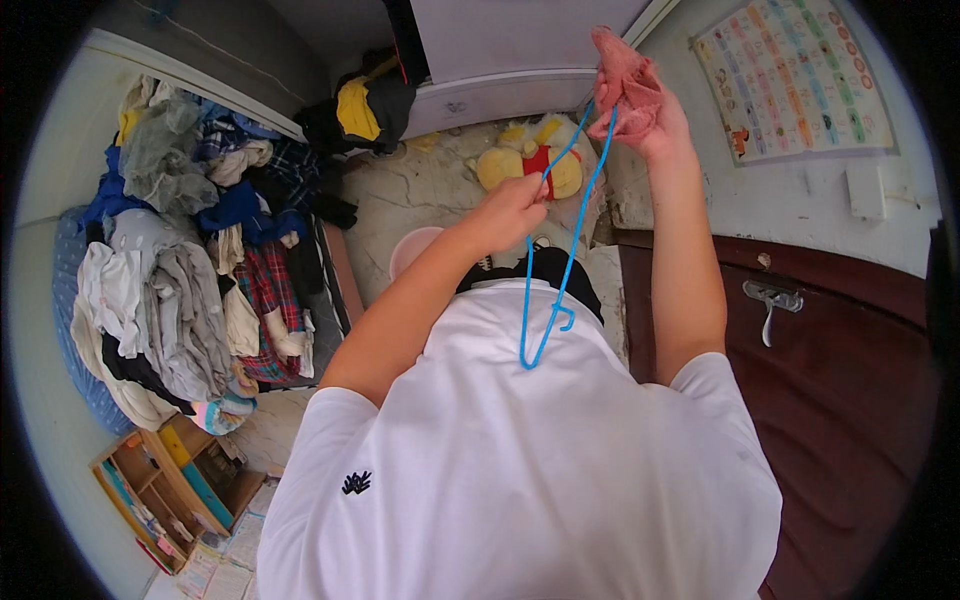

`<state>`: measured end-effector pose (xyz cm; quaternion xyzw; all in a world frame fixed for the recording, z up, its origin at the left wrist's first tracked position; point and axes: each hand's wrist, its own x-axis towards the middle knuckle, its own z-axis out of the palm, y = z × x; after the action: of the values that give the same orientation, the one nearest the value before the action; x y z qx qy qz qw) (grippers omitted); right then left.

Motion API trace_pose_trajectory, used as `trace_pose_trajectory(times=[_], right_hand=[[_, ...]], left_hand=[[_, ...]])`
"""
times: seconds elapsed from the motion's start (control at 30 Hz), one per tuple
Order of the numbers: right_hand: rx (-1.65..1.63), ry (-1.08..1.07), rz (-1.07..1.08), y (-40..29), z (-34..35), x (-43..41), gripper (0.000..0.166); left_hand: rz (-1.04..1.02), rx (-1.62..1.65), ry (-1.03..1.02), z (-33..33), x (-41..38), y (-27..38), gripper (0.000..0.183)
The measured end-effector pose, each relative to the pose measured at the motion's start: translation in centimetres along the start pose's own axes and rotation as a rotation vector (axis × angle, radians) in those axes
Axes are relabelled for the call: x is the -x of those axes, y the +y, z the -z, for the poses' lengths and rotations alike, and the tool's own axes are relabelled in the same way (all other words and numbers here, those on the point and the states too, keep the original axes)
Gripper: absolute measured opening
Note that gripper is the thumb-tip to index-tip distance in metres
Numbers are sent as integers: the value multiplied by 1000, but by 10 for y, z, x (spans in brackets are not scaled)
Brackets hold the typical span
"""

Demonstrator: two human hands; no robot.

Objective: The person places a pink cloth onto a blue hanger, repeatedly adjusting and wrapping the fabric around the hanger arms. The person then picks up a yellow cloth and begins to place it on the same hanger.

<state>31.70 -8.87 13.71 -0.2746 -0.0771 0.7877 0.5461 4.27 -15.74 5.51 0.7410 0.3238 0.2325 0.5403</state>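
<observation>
My left hand (514, 214) is closed around one side of a blue clothes hanger (576, 229), in front of my white T-shirt. The hanger's hook points down to the right, near the shirt's hem. At the upper right my right hand (664, 124) grips a crumpled pink cloth (626, 82). The hanger's upper end runs up to this cloth; whether the fingers of my right hand also touch the hanger is hidden.
A heap of clothes (180, 277) lies on the left, above a wooden shelf (180, 480). Ahead are a yellow and red plush toy (536, 169), a pink basin (412, 247) and a cabinet drawer (502, 97). A dark red door (832, 375) with a handle stands right.
</observation>
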Motion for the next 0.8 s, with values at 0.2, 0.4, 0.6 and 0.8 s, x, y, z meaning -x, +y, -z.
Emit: trace_pose_trajectory(times=[0.2,0.4,0.6,0.8], right_hand=[[-24,-226,-103,26,-5,5,60],[140,126,-317,118,-64,73,57],[342,263,-267,143,-76,125,64],[550,544,149,117,-2,101,56]], left_hand=[[200,223,93,1,8,1,18],[177,-261,172,4,-8,-131,29],[557,-169,467,30,0,-83,39],[533,-189,299,42,8,-64,46]])
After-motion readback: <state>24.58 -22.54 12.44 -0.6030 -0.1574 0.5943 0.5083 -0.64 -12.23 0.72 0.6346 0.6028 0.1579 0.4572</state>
